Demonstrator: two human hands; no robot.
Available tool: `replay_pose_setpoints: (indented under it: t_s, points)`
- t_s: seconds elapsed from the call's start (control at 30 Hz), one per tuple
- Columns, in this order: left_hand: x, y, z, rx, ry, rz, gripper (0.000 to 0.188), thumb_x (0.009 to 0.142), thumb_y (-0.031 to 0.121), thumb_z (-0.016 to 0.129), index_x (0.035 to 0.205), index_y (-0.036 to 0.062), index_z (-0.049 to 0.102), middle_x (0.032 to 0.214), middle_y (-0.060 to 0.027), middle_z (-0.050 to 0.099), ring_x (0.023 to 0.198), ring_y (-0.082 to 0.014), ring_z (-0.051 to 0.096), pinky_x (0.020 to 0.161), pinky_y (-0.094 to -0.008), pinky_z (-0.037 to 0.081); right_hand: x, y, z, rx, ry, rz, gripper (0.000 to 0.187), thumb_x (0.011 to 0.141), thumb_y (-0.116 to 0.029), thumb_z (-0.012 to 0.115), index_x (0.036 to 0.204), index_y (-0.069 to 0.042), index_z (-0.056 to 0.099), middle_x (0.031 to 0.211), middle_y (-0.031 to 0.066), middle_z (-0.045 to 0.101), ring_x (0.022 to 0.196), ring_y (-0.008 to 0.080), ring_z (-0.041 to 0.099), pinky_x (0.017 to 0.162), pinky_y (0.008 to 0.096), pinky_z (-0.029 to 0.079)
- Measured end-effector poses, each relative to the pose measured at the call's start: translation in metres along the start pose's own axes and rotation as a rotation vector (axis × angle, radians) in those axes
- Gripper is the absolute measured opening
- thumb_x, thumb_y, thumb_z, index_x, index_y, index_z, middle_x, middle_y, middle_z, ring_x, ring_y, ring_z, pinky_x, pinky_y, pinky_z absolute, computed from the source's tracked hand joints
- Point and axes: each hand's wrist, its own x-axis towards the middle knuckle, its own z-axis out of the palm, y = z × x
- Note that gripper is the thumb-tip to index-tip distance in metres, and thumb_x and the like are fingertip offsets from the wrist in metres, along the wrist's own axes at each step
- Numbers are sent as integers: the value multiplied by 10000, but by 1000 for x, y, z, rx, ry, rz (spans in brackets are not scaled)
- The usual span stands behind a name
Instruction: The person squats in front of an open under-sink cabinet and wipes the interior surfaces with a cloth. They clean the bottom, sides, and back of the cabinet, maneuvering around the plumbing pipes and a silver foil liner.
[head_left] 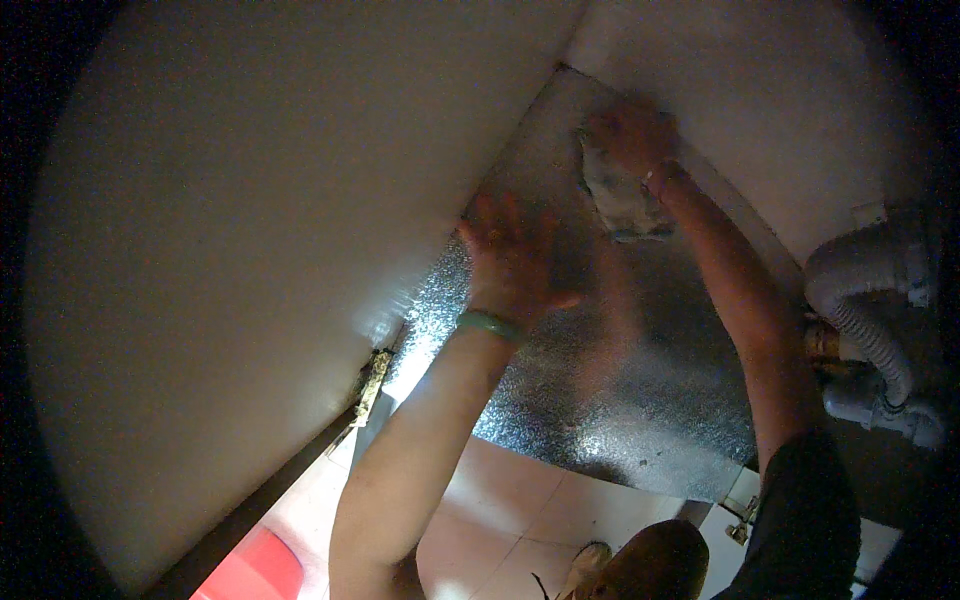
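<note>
Cab. base (680, 400): silvery, textured; runs btwn my arms to the front edge, tiled floor (505, 500) beyond.
Edges: L wall (250, 220) & back wall (760, 90) meet at far corner; pipes (860, 270) crowd R side, just beside my R forearm.
L hand (510, 255): palm down, fingers spread wide, fingertips near L wall seam; contact w/ base unclear.
R hand (630, 135): on cloth's far end, fingers bent; too dim to tell if pinching or pressing.
Cloth (625, 210): on base, near back wall.
</note>
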Motion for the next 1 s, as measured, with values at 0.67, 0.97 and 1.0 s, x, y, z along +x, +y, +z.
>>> replay_pose_setpoints:
  t_s: [0.67,0.97,1.0]
  points:
    - [-1,0,2,95,59,9,1056,703,806,543,1506,157,322,1525,-289,254,1392,-554,176,1066,-714,149,100,6,37,122,12,-177,426,918,-304,516,1322,-169,521,1198,166,650,1075,385,629,933,480,498]
    - [20,20,-5,35,108,95,1047,708,806,537,1513,175,312,1524,-287,254,1399,-560,131,1072,-731,78,141,84,24,51,-253,-109,461,882,-240,584,1339,-202,537,1233,149,632,1093,331,629,909,436,507]
    - [19,18,-3,32,106,82,1045,706,808,537,1511,180,314,1524,-287,252,1399,-563,125,1069,-737,73,124,74,22,127,-208,-164,449,887,-225,589,1333,-202,546,1235,140,631,1112,317,619,915,427,505]
